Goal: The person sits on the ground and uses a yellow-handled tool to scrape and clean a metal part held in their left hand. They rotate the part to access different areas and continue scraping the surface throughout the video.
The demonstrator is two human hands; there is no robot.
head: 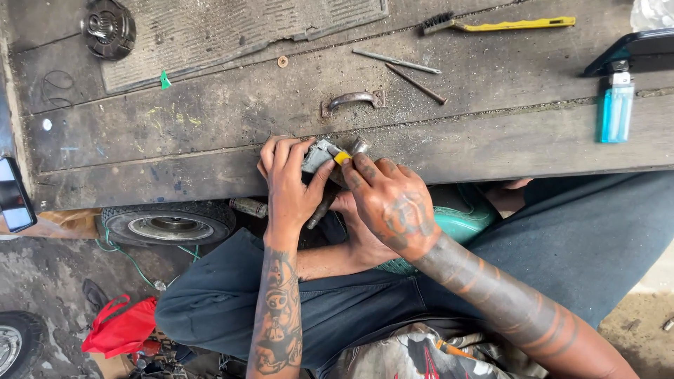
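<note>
Fingers, left hand (286, 184): clamped round a small grey metal part (317, 154), bracing it on the counter (210, 133) edge.
Fingers, right hand (393, 203): pinched together on a yellow-tipped tool (342, 157), touching the part.
Beyond fingers: drawer handle (353, 100), lying loose.

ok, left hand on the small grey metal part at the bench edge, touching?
Touching. The head view shows the left hand with fingers curled over the grey metal part and thumb pressed beneath it, no gap visible, at the wooden bench edge.
</note>
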